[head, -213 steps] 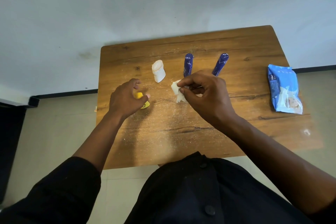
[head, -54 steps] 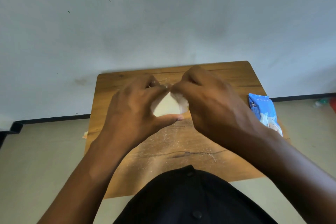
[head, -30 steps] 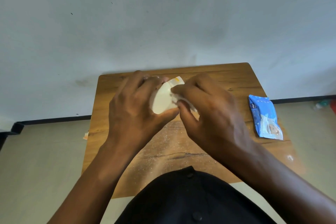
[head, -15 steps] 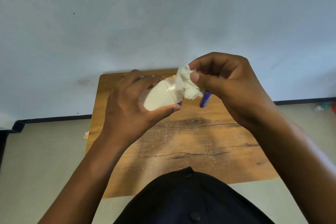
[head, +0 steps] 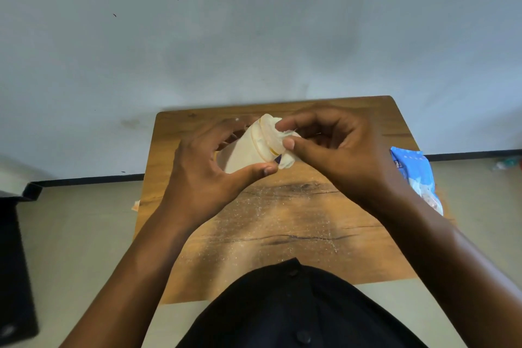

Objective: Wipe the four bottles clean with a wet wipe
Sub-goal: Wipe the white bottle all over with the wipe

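My left hand (head: 206,175) grips a small cream-white bottle (head: 248,150) held above the wooden table (head: 282,220), its cap end tilted up and to the right. My right hand (head: 333,155) pinches a crumpled white wet wipe (head: 286,155) against the bottle's cap end. A sliver of a dark blue bottle (head: 278,159) shows just under the wipe; the other bottles are hidden behind my hands.
A blue wet-wipe pack (head: 415,175) lies at the table's right edge, partly behind my right forearm. The tabletop is dusted with pale powder in the middle. A dark object (head: 14,263) stands on the floor at the far left.
My right hand has come down from above the bottle and now pinches the wipe at the cap end. My left hand has kept its grip on the bottle.
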`<control>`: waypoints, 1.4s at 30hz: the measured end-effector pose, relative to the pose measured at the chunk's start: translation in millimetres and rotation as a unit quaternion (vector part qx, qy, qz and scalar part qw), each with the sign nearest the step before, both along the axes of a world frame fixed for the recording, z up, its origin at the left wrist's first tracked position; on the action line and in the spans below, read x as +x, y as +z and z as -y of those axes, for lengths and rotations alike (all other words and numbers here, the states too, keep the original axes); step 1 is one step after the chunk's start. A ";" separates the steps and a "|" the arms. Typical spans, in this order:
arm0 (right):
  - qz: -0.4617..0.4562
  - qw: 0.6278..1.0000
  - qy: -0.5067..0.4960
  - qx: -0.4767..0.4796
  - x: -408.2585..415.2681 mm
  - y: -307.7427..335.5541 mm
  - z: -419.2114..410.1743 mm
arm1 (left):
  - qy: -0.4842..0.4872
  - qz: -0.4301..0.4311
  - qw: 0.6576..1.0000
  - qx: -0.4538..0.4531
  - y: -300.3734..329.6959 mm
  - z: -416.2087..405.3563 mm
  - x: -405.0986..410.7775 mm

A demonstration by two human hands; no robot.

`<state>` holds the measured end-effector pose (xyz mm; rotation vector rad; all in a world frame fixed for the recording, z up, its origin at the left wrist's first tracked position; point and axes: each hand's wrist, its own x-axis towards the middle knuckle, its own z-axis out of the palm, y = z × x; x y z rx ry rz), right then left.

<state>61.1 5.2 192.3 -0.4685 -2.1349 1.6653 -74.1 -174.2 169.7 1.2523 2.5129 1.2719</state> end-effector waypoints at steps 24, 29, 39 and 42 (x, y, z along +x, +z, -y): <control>-0.007 0.992 -0.046 0.117 -0.4 -6.9 6.4 | -0.032 -0.008 0.999 -0.031 -5.9 3.2 3.4; 0.019 0.990 -0.033 0.132 2.6 -5.7 8.0 | -0.005 -0.031 0.999 -0.036 -5.2 5.8 0.9; 0.018 0.992 0.016 0.121 9.3 12.5 22.6 | 0.084 -0.187 0.974 -0.092 -7.0 3.7 7.5; 0.009 0.977 -0.027 0.210 -4.9 14.5 30.9 | 0.072 -0.205 0.972 -0.086 -5.3 -5.2 17.7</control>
